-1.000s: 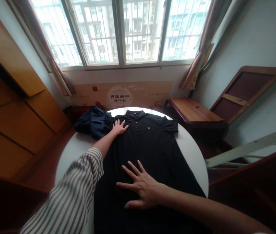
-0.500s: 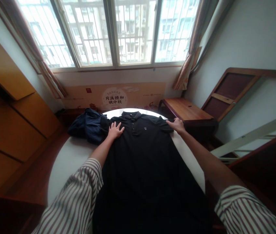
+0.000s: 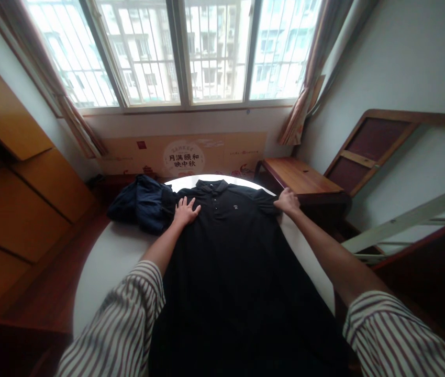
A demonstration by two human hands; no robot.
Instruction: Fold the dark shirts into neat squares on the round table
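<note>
A black polo shirt (image 3: pixel 234 262) lies spread face up on a round white table (image 3: pixel 97 277), its collar towards the window. My left hand (image 3: pixel 187 211) rests flat on the shirt near the shoulder on the left, fingers spread. At the other side, my right hand (image 3: pixel 287 201) is closed on the end of the shirt's right-hand sleeve (image 3: pixel 266 202), by the table's edge. The left-hand sleeve is mostly hidden near my left hand and the dark clothes.
A heap of dark blue and black clothing (image 3: pixel 140 201) sits on the table's far left. Beyond the right edge stands a wooden chair or stool (image 3: pixel 304 175). Orange wooden cabinets (image 3: pixel 22 204) line the left; a pale metal rail (image 3: pixel 411 217) slants at right.
My right hand has moved slightly outward to the right with the sleeve end, which looks more stretched. My left hand stays flat on the shirt.
</note>
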